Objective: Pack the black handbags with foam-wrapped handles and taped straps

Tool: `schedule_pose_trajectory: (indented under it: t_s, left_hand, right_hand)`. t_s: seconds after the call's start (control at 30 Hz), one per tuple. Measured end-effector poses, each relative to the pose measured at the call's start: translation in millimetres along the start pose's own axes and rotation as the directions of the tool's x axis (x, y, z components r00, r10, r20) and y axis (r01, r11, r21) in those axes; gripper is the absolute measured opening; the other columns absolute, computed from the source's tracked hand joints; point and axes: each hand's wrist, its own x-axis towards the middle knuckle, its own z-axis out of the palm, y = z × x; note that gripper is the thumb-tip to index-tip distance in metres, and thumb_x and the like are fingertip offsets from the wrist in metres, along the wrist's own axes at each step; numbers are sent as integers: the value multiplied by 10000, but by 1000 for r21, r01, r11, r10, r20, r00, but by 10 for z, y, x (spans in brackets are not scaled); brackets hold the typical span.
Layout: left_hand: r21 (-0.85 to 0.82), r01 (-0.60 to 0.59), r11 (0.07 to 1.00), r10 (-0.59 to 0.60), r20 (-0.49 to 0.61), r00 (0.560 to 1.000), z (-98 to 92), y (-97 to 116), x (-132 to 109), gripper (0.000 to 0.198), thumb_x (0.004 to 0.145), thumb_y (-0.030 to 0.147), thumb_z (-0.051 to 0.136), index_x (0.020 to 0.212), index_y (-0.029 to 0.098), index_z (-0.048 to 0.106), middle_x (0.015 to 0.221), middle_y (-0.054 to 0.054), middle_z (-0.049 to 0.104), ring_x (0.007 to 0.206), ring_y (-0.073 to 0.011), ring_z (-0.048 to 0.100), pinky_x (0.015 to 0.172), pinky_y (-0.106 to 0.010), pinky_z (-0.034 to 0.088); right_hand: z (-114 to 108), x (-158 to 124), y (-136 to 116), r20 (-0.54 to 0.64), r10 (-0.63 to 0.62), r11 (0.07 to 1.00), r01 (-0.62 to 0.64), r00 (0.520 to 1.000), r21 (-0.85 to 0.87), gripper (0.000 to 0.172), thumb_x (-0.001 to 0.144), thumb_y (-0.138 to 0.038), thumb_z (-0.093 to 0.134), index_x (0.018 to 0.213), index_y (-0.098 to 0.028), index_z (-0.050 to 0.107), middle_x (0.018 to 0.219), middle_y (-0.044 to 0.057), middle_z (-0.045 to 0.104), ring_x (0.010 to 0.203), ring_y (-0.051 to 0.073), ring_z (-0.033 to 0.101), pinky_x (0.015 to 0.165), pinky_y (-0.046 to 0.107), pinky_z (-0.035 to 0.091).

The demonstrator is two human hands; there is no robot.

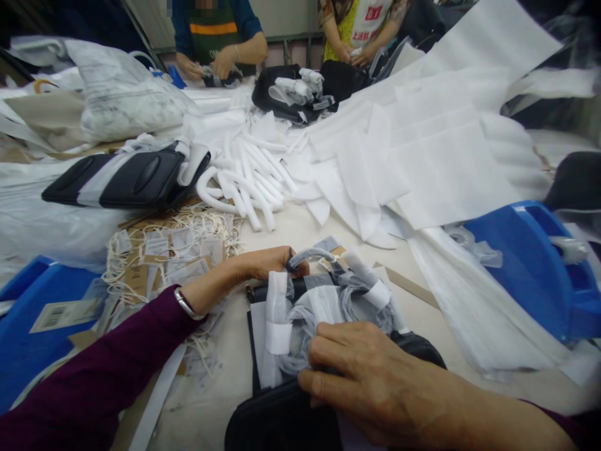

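A black bag (286, 413) lies in front of me, its front flap folded toward me. On it rest bundles of straps or handles wrapped in clear plastic (300, 319) and white foam (277, 338). At the bag's far edge, my left hand (275, 263) is closed around the wrapped handle (312, 255), its fingertips partly hidden. My right hand (361, 369) is nearer to me, with curled fingers pinching the black flap's edge beside the plastic-wrapped bundle. The thumb side touches the flap; the inside of the grip is hidden.
Stringed tags (188, 244) are heaped at the left, near a blue bin (51, 319). White foam tubes (248, 175) and foam sheets (446, 138) cover the far side. Another black bag (141, 178) lies left. A second blue bin (521, 263) stands right. Two people work opposite.
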Motion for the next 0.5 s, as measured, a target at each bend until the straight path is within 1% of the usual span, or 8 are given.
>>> schedule_pose_trajectory:
  t_s: [0.13,0.2,0.27,0.37,0.43,0.5]
  left_hand:
    - [20,-21,1000,22,-46,999,19,-64,-11,68,649,144,543,618,135,603,573,20,544,577,-108,464,570,-210,433]
    - [35,-23,999,24,-35,999,12,-66,-18,80,654,138,554,653,117,631,614,10,591,609,-114,504,597,-211,450]
    - [39,-10,999,10,-1,1000,4,-49,-38,118,672,150,577,726,106,672,666,-4,640,644,-126,544,625,-215,468]
    - [22,27,999,-27,9,1000,12,-10,-115,164,735,221,611,810,108,704,720,-20,677,692,-146,589,666,-222,489]
    - [-9,67,998,-67,-26,997,35,15,-202,207,776,277,605,844,112,710,758,-21,688,705,-150,601,675,-223,492]
    - [-30,127,992,-129,-88,988,71,48,-319,250,810,316,574,878,118,709,796,-22,694,714,-153,610,677,-232,493]
  right_hand:
    - [31,-12,17,-4,-6,1000,6,1000,6,135,915,-148,502,1021,-151,586,843,37,523,767,158,436,615,299,287]
    - [44,-17,22,-6,-13,1000,13,1000,8,143,915,-157,507,1035,-149,584,848,37,522,766,161,431,616,301,286]
    - [48,-21,24,-16,-14,1000,14,1000,3,148,910,-154,508,1038,-146,583,847,39,522,767,163,432,616,298,289]
    - [35,-38,18,-45,-7,1000,8,999,11,162,885,-111,497,1017,-137,587,845,45,530,765,163,440,616,295,303]
    - [15,-71,7,-66,-1,999,4,998,45,188,862,-69,474,995,-130,593,850,51,543,758,160,452,617,292,320]
    - [-5,-133,-9,-112,28,996,-18,993,89,223,852,-34,445,976,-131,603,881,58,562,765,152,474,630,285,342]
